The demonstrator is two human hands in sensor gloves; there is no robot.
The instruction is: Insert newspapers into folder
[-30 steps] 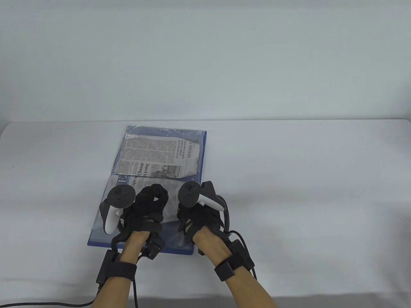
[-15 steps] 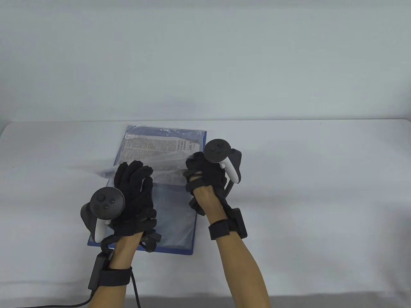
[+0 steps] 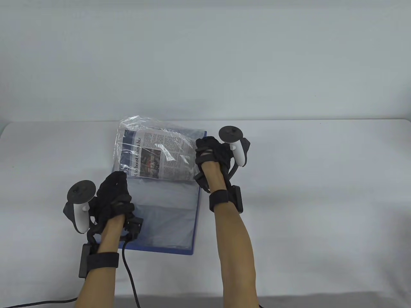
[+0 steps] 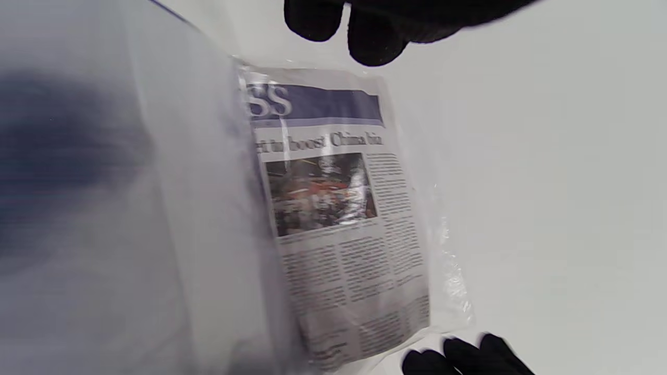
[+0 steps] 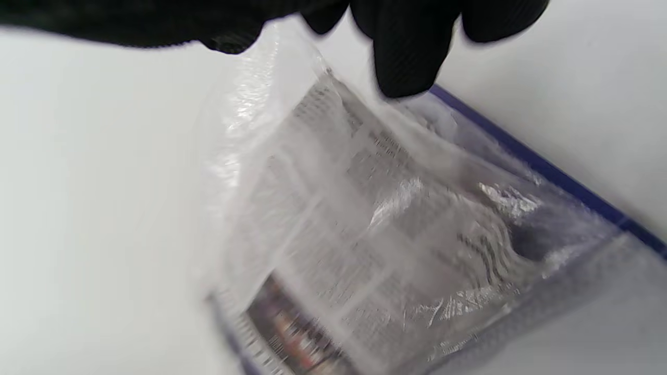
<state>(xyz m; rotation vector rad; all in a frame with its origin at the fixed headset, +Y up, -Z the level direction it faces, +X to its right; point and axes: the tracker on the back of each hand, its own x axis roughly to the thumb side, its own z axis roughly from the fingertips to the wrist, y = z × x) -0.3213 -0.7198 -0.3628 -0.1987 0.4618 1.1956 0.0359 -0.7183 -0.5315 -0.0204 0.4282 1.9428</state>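
Note:
A blue folder lies open on the white table, with clear plastic sleeves inside. A folded newspaper sits in one clear sleeve, which stands raised and tilted over the folder's far half. My right hand pinches that sleeve's right edge; its fingertips press on the plastic over the newspaper. My left hand rests at the folder's left edge by the sleeve's near corner. Its fingertips hover just off the newspaper and hold nothing.
The white table stretches right of the folder, and a pale wall stands behind it. A black cable trails from my left wrist toward the near edge. The folder's blue edge runs under the sleeve.
My right hand moved away from me and lifted the sleeve, turning it over so the newspaper's other face shows. My left hand drew back and left onto the folder's edge.

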